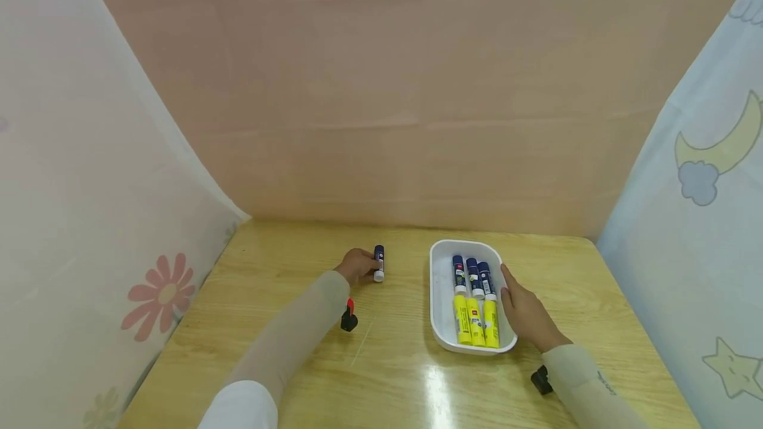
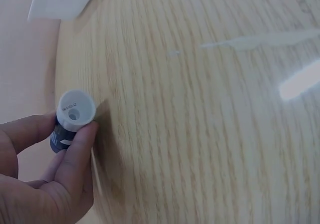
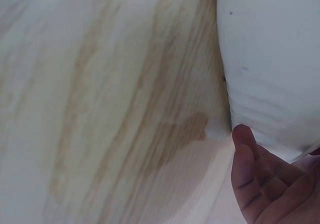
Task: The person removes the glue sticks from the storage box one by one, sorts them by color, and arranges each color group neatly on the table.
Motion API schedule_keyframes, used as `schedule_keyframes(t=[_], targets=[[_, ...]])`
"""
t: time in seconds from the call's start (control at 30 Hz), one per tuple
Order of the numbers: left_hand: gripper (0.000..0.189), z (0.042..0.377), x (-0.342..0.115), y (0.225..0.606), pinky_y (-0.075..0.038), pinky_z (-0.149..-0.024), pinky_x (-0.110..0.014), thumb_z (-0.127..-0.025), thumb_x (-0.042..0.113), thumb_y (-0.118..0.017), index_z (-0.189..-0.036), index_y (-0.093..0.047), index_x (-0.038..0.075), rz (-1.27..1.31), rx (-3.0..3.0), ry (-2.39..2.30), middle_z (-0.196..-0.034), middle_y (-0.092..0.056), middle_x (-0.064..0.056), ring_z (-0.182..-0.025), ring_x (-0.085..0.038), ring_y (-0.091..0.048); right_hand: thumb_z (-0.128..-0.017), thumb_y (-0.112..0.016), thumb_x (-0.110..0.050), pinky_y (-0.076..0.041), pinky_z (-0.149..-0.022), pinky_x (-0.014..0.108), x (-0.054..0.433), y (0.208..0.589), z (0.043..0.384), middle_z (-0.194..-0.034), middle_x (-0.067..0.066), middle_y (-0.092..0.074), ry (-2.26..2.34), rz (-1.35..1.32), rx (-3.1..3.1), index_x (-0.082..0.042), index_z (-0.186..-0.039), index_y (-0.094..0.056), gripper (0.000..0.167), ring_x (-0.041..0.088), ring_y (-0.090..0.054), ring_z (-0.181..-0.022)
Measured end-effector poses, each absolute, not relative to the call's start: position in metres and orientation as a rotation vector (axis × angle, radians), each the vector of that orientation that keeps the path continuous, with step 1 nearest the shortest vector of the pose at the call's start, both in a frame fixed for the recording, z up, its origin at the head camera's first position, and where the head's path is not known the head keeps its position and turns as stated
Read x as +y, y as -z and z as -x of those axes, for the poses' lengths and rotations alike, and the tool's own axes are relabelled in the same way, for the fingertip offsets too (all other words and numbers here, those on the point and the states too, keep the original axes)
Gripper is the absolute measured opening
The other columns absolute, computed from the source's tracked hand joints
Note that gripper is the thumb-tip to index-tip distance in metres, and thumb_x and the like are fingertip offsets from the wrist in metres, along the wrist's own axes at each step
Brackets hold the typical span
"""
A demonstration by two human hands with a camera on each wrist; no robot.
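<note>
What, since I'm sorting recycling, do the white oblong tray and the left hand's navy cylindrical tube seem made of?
White oblong tray: probably plastic, smooth, slight sheen; thin, rounded rim. Navy cylindrical tube: likely plastic, smooth; hollow white end looks moulded.

Behind the wooden surface (image 1: pixel 393 330) hangs creased pinkish-brown cloth (image 1: pixel 387 98); flowered cloth (image 1: pixel 89 184) borders its left, moon-and-star cloth (image 1: pixel 661 243) its right.

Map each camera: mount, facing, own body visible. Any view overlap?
Head: on the head, facing forward and down at the table; sleeved forearms, left grip, right grip show.
Left wrist: worn there, facing the navy tube pinched in the left grip; thumb and fingers show.
Right wrist: worn there, facing the table and white tray; right grip's fingers show.
Shared: head and left wrist both show the tube.
</note>
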State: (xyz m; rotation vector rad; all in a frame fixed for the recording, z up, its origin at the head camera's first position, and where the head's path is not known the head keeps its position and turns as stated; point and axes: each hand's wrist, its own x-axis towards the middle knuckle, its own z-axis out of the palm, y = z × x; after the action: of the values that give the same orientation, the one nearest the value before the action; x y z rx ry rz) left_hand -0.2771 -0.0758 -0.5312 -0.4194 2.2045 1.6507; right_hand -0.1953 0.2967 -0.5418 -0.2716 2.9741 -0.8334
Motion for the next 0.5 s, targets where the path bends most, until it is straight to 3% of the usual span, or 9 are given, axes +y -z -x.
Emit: schedule_keyframes(t=[0.5], targets=[[0.039,0.2747,-0.075,0.5334,-0.06,-0.073,-0.036,-0.09,0.005,-0.069,-0.124,-0.054,-0.007,0.388,2.217,-1.65,-0.113,-0.062,-0.023,-0.096,-0.031,-0.065,-0.107,-0.033,-0.02,-0.039,-0.1,0.062,0.2983,0.5413,0.1955,-0.148,0.03,-0.033,0.848,0.285,2.978,-0.005,-0.156,-0.008,0.057,0.048,-0.044,-0.127]])
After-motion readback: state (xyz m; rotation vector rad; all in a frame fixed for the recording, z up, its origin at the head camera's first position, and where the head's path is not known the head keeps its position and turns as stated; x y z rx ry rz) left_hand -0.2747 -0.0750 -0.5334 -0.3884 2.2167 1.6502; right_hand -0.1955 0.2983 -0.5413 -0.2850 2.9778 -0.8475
